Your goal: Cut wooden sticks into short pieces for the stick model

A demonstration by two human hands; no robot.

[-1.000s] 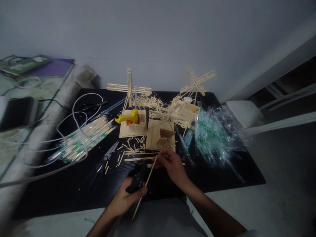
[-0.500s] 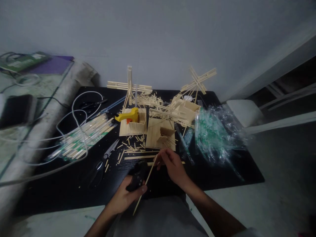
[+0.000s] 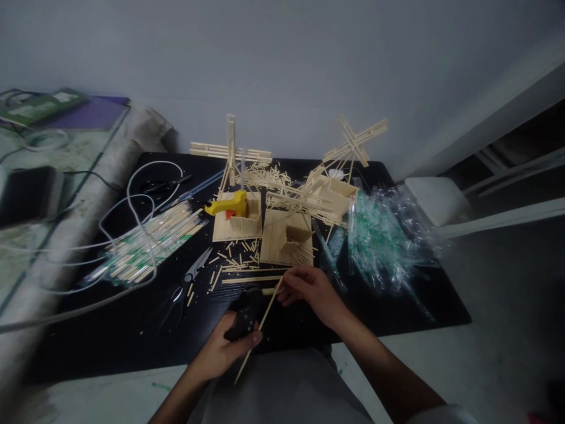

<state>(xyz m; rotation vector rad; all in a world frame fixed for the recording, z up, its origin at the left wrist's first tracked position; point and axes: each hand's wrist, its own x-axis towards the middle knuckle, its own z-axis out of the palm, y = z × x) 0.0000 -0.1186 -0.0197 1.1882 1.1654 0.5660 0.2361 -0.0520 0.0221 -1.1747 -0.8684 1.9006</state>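
Observation:
My left hand is wrapped round a black handheld object whose kind I cannot make out. Its thumb also presses on a thin bamboo stick, which slants across in front of the black object with its lower end over my lap. At the stick's upper end, my right hand is closed with thumb and fingers together. Longer sticks lie flat on the table beyond my hands. Just behind them stands a stick-built base with a low walled part on it.
On the black table are scissors, short stick offcuts and bagged sticks under white cables. A yellow glue gun rests on another base. Windmill-like stick models stand behind; crumpled plastic wrappers lie right.
The stick's lower end has shifted slightly left and my right hand slightly right. Both hands keep nearly the same place; the view has tilted a little.

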